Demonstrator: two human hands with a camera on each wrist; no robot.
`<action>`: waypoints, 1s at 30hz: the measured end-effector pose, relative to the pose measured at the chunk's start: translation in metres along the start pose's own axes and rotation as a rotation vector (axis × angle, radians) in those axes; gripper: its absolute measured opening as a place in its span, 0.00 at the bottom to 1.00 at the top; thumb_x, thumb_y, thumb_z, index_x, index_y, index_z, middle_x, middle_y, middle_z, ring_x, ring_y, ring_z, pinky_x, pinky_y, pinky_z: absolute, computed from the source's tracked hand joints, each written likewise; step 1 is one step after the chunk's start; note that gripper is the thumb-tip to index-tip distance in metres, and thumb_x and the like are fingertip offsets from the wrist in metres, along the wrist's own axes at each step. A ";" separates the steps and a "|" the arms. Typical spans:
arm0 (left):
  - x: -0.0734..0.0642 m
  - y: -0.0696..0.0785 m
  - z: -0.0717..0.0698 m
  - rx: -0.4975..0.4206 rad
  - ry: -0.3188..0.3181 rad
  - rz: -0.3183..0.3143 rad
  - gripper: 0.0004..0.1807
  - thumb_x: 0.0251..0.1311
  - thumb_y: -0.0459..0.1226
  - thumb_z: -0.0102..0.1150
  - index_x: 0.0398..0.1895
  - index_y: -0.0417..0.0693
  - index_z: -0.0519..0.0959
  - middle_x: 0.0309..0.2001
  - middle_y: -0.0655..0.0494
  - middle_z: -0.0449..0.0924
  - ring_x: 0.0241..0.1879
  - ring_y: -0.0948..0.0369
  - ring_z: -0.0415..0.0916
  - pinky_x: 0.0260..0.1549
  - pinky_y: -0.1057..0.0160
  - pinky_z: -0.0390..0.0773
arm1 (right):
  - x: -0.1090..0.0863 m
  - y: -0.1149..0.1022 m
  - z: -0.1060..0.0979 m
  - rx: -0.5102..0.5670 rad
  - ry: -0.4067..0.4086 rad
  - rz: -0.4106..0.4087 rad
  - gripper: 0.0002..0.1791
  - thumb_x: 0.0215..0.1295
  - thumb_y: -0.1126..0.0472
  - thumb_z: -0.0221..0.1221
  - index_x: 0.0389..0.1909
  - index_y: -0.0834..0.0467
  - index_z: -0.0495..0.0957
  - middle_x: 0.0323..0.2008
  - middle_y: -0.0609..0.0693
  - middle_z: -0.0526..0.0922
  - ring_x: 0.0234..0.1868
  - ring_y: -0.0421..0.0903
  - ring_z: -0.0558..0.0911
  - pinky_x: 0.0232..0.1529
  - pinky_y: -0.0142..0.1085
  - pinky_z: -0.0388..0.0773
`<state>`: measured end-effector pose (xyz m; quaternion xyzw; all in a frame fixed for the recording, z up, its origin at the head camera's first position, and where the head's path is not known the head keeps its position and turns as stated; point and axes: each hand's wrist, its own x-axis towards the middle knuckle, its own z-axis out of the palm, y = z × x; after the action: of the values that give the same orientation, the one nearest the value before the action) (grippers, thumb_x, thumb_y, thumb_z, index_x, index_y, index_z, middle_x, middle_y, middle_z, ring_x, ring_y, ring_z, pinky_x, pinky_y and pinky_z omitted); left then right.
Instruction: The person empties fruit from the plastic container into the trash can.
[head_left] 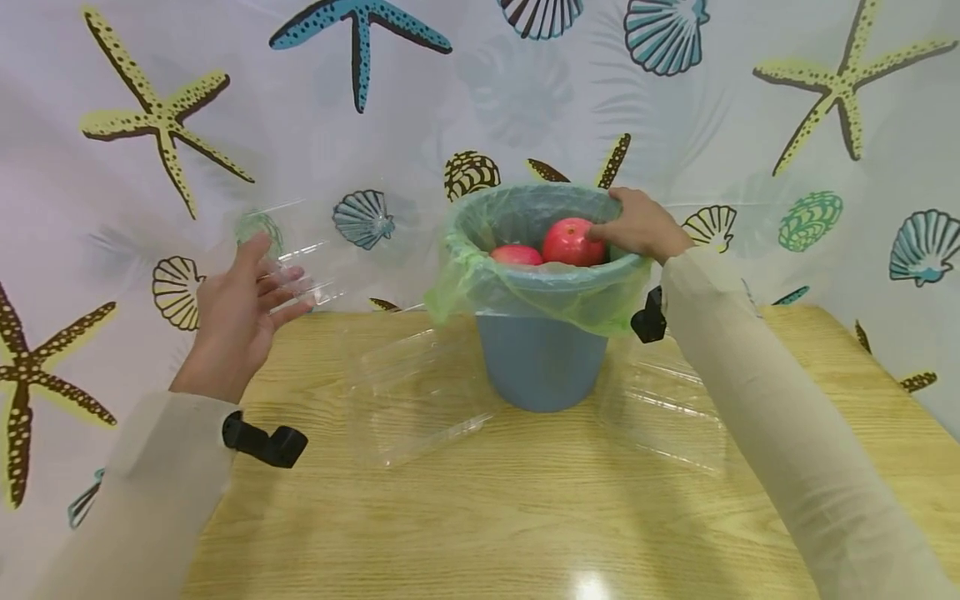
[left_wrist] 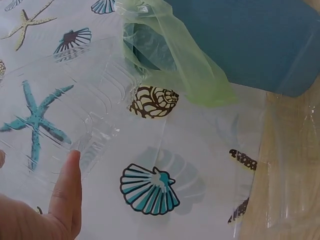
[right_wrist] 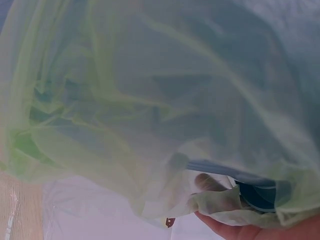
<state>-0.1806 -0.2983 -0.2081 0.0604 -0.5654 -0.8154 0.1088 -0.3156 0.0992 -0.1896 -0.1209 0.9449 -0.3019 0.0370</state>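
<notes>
A blue bin (head_left: 543, 367) stands upright on the table, lined with a thin green plastic bag (head_left: 467, 283) folded out over its rim. Two red round fruits (head_left: 567, 242) show inside it. My right hand (head_left: 645, 227) grips the bin's right rim through the bag, thumb inside, beside the larger fruit; in the right wrist view the bag covers part of the fingers. Left of the bin, my left hand (head_left: 238, 321) holds a clear plastic container (head_left: 318, 262) up off the table, between thumb and fingers. In the left wrist view this container (left_wrist: 92, 95) overlaps the bag's edge.
On the wood-grain table (head_left: 465, 525), one clear plastic container (head_left: 420, 408) lies left of the bin and another (head_left: 667, 417) lies right of it, partly behind my right sleeve (head_left: 757, 408). A patterned cloth (head_left: 315, 133) with starfish and shells hangs behind.
</notes>
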 end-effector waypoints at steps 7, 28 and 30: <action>-0.009 -0.008 -0.023 -0.075 -0.026 -0.054 0.22 0.58 0.49 0.63 0.44 0.44 0.67 0.37 0.53 0.72 0.37 0.63 0.82 0.33 0.63 0.84 | 0.000 -0.001 0.000 -0.004 -0.003 0.003 0.45 0.65 0.51 0.53 0.75 0.61 0.41 0.75 0.60 0.44 0.75 0.59 0.47 0.71 0.54 0.52; -0.047 -0.065 -0.047 0.026 -0.176 -0.154 0.24 0.71 0.49 0.44 0.26 0.49 0.85 0.34 0.61 0.85 0.36 0.65 0.84 0.33 0.67 0.83 | 0.003 0.001 0.000 -0.023 0.000 0.011 0.45 0.64 0.51 0.53 0.75 0.62 0.42 0.75 0.60 0.45 0.75 0.59 0.49 0.71 0.54 0.52; -0.052 -0.071 -0.040 0.060 -0.184 -0.156 0.24 0.71 0.49 0.43 0.26 0.51 0.85 0.33 0.62 0.86 0.35 0.65 0.84 0.33 0.67 0.83 | 0.003 0.001 -0.001 -0.027 -0.001 0.012 0.45 0.65 0.51 0.53 0.75 0.62 0.42 0.75 0.60 0.45 0.75 0.59 0.49 0.71 0.54 0.52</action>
<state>-0.1293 -0.2985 -0.2900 0.0321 -0.5909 -0.8060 -0.0092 -0.3184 0.0996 -0.1898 -0.1159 0.9497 -0.2886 0.0374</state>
